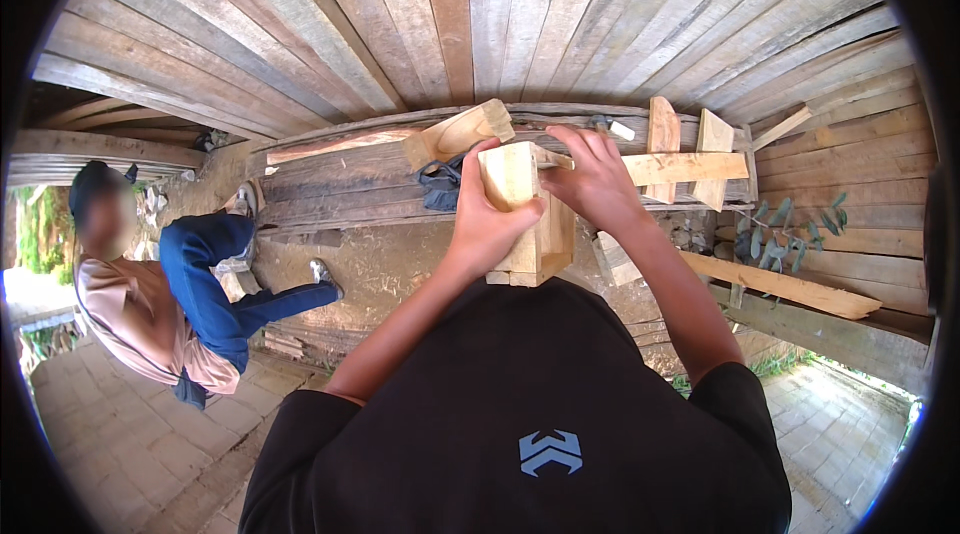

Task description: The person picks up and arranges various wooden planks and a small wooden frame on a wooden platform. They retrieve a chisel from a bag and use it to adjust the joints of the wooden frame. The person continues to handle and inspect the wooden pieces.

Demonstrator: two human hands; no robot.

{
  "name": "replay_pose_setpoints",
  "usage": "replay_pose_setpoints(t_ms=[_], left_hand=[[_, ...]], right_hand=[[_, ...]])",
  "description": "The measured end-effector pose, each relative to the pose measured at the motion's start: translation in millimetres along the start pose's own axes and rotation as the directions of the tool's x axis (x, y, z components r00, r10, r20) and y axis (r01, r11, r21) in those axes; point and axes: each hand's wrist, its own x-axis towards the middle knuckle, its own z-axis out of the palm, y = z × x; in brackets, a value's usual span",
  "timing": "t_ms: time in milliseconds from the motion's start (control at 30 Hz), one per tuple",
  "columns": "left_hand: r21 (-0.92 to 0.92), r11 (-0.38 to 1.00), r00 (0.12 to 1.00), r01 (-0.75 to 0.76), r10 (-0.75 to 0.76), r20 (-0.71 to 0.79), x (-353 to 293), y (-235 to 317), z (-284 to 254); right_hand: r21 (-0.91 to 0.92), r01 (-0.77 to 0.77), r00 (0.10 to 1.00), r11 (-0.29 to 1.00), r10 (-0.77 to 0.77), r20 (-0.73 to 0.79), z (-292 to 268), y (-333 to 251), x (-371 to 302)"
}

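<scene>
Close in front of my chest is a small open box of pale wooden boards, tilted so that its hollow side faces right. My left hand grips its left side, with the thumb laid across the near board. At the box's far right edge, my right hand has its fingers curled round a board end, and the fingertips are partly hidden. Just beyond, on a weathered plank bench, rest a wood block and a dark cloth or strap bundle.
Joined pale boards lie on the bench's right part. A long plank and a leafy branch are at the right. A plank wall rises behind the bench. At the left sits another person in blue jeans, legs stretched toward the bench.
</scene>
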Motion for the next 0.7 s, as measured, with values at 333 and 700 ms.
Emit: replay_pose_setpoints(t_ms=[333,700], left_hand=[[-0.023,1.000,1.000,0.019,-0.020,-0.021,0.9,-3.2,-5.0],[0.045,0.997,0.997,0.063,-0.061,-0.040,9.2,-0.9,-15.7]], right_hand=[[-0.093,0.240,0.971,0.966,-0.237,0.046,5.8,7.7,3.2],[-0.187,0.255,0.965,0.949,-0.262,-0.015,19.8,6.3,9.3]])
